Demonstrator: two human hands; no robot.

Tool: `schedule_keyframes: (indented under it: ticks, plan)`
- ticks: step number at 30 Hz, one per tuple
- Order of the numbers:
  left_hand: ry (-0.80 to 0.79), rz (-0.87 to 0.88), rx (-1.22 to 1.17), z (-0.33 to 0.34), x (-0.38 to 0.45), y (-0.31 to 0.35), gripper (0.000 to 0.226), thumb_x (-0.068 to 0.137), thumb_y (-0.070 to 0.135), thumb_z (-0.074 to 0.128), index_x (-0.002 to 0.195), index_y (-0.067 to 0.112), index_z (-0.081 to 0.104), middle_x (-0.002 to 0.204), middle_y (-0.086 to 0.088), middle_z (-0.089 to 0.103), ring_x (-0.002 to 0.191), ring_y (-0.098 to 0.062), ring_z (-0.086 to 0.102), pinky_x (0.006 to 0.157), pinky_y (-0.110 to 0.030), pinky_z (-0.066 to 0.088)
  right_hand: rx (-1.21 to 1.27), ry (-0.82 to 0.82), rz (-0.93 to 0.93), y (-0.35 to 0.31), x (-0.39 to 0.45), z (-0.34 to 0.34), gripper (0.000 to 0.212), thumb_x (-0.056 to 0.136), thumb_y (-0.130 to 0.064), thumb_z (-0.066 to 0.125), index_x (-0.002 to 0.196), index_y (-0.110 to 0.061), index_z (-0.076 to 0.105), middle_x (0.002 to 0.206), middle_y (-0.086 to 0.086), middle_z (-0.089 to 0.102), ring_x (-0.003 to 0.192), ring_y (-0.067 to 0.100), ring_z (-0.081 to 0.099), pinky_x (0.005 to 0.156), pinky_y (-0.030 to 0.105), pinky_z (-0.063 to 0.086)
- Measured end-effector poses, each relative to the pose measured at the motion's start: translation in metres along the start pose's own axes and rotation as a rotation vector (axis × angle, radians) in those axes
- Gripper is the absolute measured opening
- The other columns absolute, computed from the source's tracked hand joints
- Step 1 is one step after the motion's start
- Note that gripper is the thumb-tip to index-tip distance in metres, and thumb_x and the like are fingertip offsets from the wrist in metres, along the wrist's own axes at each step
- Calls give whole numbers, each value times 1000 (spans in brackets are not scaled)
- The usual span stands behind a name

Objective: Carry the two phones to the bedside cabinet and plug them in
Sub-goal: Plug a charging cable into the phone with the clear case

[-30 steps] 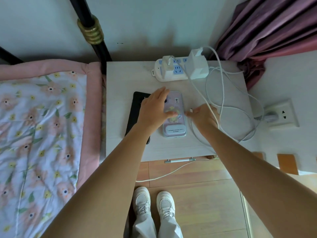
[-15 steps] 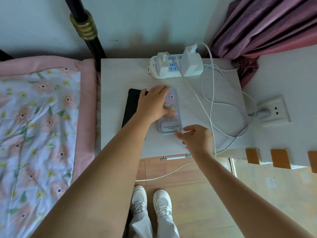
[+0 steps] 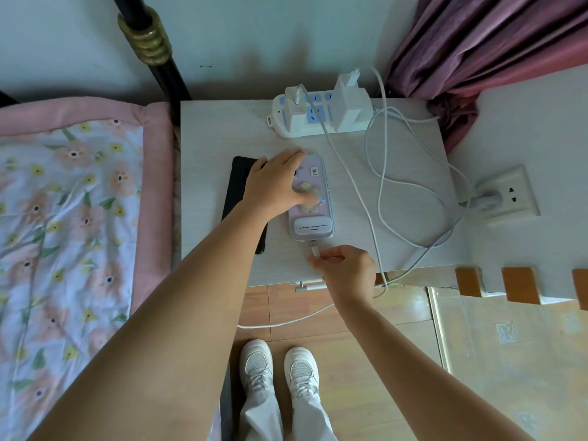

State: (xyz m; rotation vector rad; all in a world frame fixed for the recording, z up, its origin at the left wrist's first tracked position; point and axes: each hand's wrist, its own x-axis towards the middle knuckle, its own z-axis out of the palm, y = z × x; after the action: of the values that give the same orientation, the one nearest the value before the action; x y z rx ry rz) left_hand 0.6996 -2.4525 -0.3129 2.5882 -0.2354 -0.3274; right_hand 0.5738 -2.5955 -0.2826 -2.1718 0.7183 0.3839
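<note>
A phone in a lilac case (image 3: 313,218) lies face down on the white bedside cabinet (image 3: 216,128). My left hand (image 3: 275,186) presses flat on its upper half. A black phone (image 3: 238,183) lies just left of it, partly under my left wrist. My right hand (image 3: 345,268) pinches the white cable plug (image 3: 315,249) right at the bottom edge of the lilac phone. Whether the plug is seated in the port I cannot tell. A white power strip (image 3: 318,116) with two chargers sits at the back of the cabinet.
Loose white cables (image 3: 397,186) loop over the cabinet's right half and run to a wall socket (image 3: 506,195). A flowered bed (image 3: 73,218) with a black post (image 3: 149,46) is at the left. A purple curtain (image 3: 483,43) hangs at the back right. My white shoes (image 3: 280,367) stand on the floor.
My right hand came from beside the lilac phone down to its bottom edge, bringing the cable plug up against the phone. My left hand stayed pressed on the phone.
</note>
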Motion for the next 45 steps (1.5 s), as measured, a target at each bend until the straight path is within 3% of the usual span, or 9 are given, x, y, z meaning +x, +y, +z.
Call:
schedule_keyframes:
  ticks: [3,11,28,39,45]
  plan:
    - [20,8,2,1,0,-1,86,77,52,67,146,19,27,154,5,28,138,-14,30,114,-38,13,25,14,5,0,-1,2,17,67,-25,81,80,-16,75,72,-1,74,63,10,61,53,15,39]
    - [35,14,-19,1,-1,0,83,78,49,66,146,19,28,153,5,30,136,-13,32,114,-37,13,70,80,24,1,-4,12,10,71,-23,77,77,-17,72,73,-1,74,72,18,65,68,28,48]
    - [17,18,-34,1,-1,-1,89,75,54,67,146,19,26,154,3,27,139,-16,30,116,-40,13,172,152,88,1,-6,22,11,69,-24,78,77,-19,71,69,-2,72,73,19,66,72,37,54]
    - [33,19,-38,2,-2,-1,90,74,54,68,146,18,27,154,2,29,138,-17,32,116,-42,15,146,130,97,-2,-4,20,12,71,-27,77,79,-22,70,71,-6,71,73,17,65,68,35,53]
    - [36,18,28,-1,-7,6,86,81,49,64,148,15,21,158,-2,16,145,-17,15,117,-45,10,103,103,48,-1,-4,18,15,70,-29,78,80,-24,67,75,-6,70,74,15,64,69,33,52]
